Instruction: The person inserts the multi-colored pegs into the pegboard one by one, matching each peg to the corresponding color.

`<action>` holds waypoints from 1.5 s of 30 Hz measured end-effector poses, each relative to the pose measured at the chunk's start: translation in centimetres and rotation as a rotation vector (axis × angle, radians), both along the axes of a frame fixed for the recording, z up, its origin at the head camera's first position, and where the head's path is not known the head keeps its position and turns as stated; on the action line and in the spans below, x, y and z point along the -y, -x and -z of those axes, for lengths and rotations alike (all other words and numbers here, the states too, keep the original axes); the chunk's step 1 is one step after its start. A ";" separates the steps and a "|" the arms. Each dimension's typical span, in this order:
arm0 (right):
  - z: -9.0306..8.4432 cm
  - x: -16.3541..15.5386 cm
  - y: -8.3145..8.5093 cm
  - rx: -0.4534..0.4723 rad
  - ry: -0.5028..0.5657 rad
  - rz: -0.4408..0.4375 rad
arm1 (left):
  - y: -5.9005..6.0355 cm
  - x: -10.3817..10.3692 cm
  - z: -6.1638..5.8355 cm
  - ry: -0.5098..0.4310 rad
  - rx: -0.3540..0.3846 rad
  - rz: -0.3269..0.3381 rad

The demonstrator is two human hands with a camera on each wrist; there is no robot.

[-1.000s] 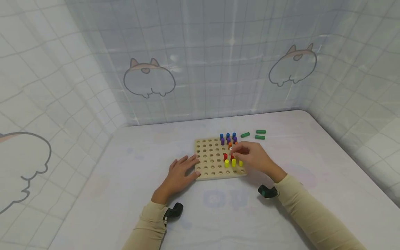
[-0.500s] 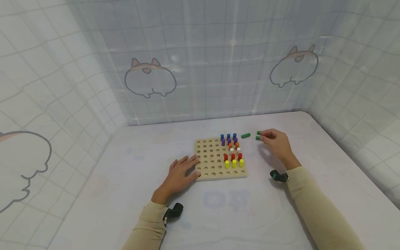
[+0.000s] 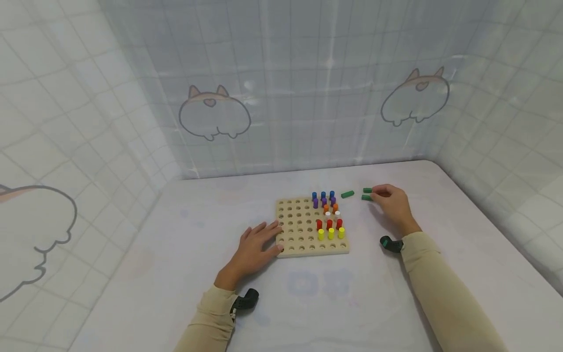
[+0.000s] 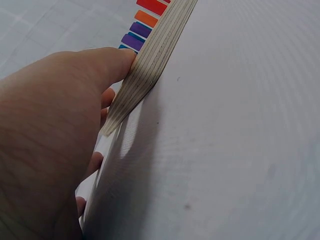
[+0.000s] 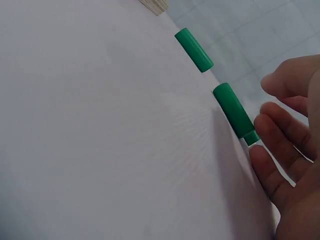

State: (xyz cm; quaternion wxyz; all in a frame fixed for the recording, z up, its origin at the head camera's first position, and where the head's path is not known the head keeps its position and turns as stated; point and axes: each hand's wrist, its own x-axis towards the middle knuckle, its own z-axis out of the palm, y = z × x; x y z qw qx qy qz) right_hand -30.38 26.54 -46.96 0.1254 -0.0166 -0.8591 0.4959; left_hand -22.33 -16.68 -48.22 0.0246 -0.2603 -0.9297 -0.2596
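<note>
A wooden pegboard (image 3: 314,253) lies on the table, with coloured pegs standing in its right part. My left hand (image 3: 248,254) rests at its left edge, fingers extended over the rim; in the left wrist view the thumb (image 4: 112,65) lies on the board's top near the corner. Right of the board, my right hand (image 3: 394,206) is down at two green pegs, the back one (image 3: 367,190) and the front one (image 3: 366,198), which lie side by side. The right wrist view has its fingertips beside a green peg (image 5: 232,107), thumb apart from the fingers.
Another green peg (image 3: 347,194) lies alone between the board and my right hand. Blue (image 3: 323,195), purple (image 3: 315,203), orange (image 3: 335,209), white (image 3: 337,214), red (image 3: 329,225) and yellow (image 3: 331,233) pegs stand in rows. A tiled-pattern curtain (image 3: 290,122) rises behind the table (image 3: 211,205).
My right hand has gone from the board to the green pegs at the right, leaving the red, white and yellow pegs standing. The left hand stays at the board's edge.
</note>
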 end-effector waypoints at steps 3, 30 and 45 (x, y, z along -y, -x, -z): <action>0.4 0.0 0.3 0.024 -0.028 -0.002 | -0.1 0.0 0.4 0.006 0.002 -0.003; 0.0 1.3 -1.3 -0.007 -0.200 -0.122 | -0.2 -0.3 0.4 0.003 -0.005 -0.006; -1.0 2.4 -3.7 0.141 0.027 -0.193 | -0.1 -0.4 0.4 -0.003 0.015 -0.014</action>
